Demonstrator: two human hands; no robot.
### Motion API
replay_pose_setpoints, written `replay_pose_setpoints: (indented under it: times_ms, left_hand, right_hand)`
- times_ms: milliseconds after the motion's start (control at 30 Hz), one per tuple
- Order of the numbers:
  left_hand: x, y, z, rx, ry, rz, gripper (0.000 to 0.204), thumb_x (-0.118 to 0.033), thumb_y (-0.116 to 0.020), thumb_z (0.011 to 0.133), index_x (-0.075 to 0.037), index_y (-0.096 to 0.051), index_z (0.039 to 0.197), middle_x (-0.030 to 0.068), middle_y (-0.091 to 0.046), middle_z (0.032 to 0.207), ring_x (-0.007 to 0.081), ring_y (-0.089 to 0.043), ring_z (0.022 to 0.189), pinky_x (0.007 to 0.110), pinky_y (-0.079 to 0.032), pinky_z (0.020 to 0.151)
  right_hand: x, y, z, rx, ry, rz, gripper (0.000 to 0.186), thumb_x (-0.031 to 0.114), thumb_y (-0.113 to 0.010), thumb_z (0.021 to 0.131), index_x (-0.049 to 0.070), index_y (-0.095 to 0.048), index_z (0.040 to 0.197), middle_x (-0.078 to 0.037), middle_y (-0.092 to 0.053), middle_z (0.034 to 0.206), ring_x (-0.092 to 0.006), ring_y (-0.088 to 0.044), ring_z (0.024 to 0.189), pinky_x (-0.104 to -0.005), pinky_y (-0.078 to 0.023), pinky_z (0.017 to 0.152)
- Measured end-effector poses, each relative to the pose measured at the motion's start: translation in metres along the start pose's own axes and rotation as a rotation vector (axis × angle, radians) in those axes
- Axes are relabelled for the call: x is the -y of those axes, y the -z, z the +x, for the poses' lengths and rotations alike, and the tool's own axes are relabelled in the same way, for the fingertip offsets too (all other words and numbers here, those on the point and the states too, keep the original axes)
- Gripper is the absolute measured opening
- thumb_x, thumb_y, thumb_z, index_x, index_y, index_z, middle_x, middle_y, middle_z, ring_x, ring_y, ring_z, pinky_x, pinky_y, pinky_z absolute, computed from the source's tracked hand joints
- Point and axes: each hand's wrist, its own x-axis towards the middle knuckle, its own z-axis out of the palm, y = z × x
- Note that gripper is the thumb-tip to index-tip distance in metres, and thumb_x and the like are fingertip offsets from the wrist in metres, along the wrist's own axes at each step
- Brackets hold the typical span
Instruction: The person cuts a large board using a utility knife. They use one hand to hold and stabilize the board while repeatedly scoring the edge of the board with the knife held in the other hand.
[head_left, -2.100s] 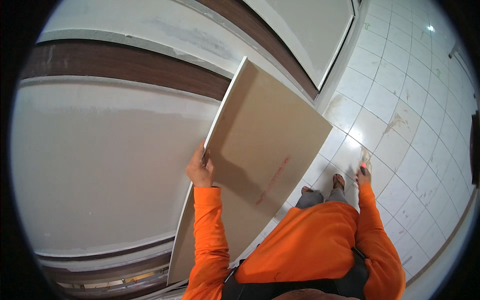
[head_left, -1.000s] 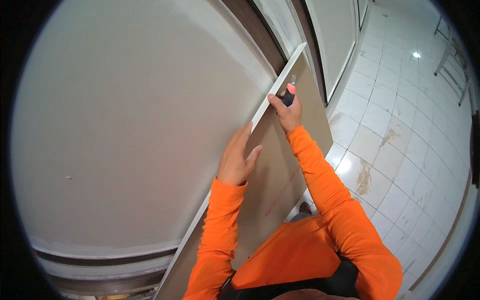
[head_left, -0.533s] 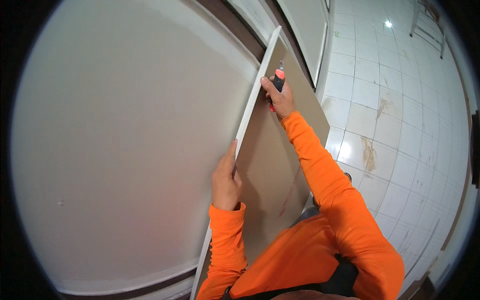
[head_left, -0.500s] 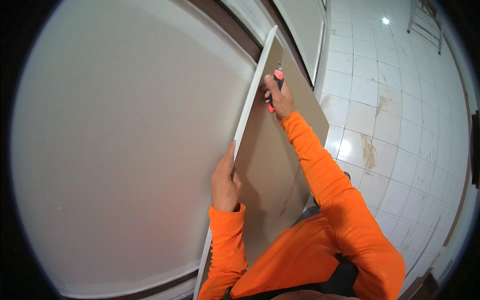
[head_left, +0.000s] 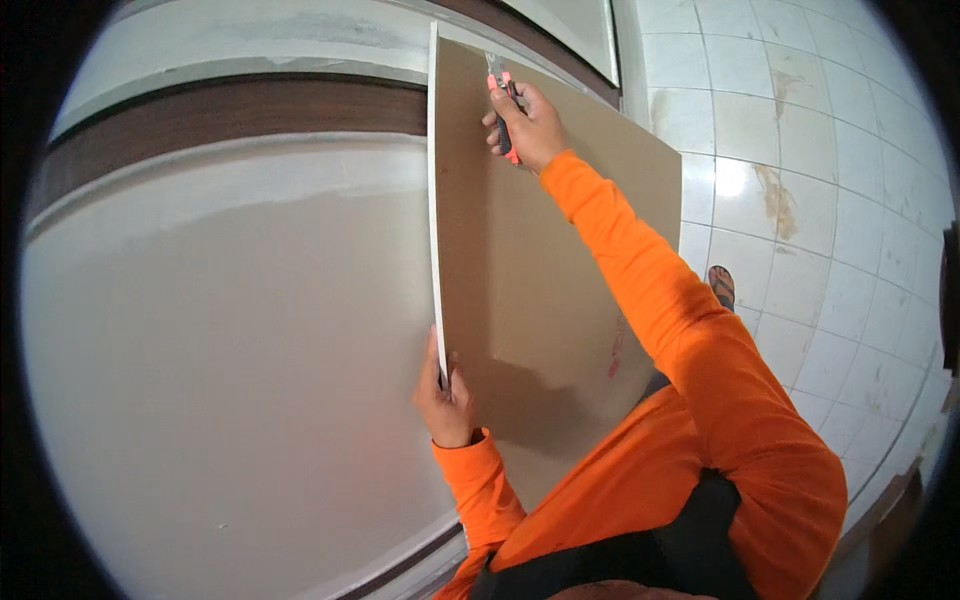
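Note:
A tan plasterboard sheet (head_left: 530, 310) with a white edge and red print stands tilted in front of a pale grey wall panel (head_left: 200, 340). Around its left edge, low down, the fingers of my left hand (head_left: 445, 395) are wrapped. My right hand (head_left: 525, 125) grips a pink-and-black utility knife (head_left: 505, 140) near the sheet's upper left corner, blade end pointing up over the tan face; whether the blade touches it, I cannot tell.
A dark wood band (head_left: 220, 115) runs behind the sheet along the wall. Pale floor tiles (head_left: 820, 230) with brown smears lie on the right, where my sandalled foot (head_left: 722, 285) shows beside the sheet.
The knife has moved from low over the floor to the sheet's top, then higher and leftward in view. My left hand sits lower on the edge, and the view has turned.

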Motion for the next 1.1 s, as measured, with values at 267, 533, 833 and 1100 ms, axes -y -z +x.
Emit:
replay_pose_setpoints:
  times_ms: [267,533,833,1100]
  left_hand:
    - [0.013,-0.003,-0.003,-0.062,0.049,0.126,0.04,0.004,-0.064,0.096,-0.001,-0.066,0.136,0.0063,-0.07,0.096,0.0095,-0.062,0.084,0.023,-0.051,0.078]
    - [0.02,-0.003,-0.003,-0.102,0.047,0.287,0.044,0.006,-0.067,0.092,-0.006,-0.07,0.134,0.0148,-0.079,0.103,0.0131,-0.072,0.084,0.025,-0.054,0.076]
    - [0.011,-0.012,-0.004,-0.186,0.065,0.361,0.028,-0.01,-0.073,0.098,-0.001,-0.072,0.124,0.0088,-0.067,0.077,0.0086,-0.055,0.067,0.025,-0.049,0.063]
    - [0.01,-0.007,-0.01,-0.205,0.065,0.385,0.026,-0.009,-0.073,0.097,0.0,-0.073,0.122,0.0075,-0.066,0.076,0.0092,-0.054,0.066,0.025,-0.049,0.063]
  right_hand:
    - [0.021,-0.017,0.013,0.135,0.099,0.066,0.052,0.016,-0.055,0.105,0.008,-0.04,0.154,-0.015,-0.067,0.108,-0.0167,-0.068,0.07,-0.0316,-0.058,0.055]
    - [0.025,-0.032,0.008,0.122,0.102,0.073,0.053,0.016,-0.056,0.104,0.011,-0.042,0.155,-0.01,-0.067,0.1,-0.0128,-0.064,0.066,-0.0289,-0.055,0.054]
    - [0.022,-0.034,0.006,0.116,0.062,0.093,0.053,0.016,-0.057,0.103,0.016,-0.045,0.154,-0.005,-0.066,0.096,-0.0114,-0.062,0.066,-0.0287,-0.054,0.055]
    - [0.024,-0.041,-0.002,0.086,0.035,0.155,0.051,0.016,-0.056,0.103,0.016,-0.047,0.153,-0.004,-0.066,0.093,-0.0113,-0.062,0.065,-0.0289,-0.054,0.055]
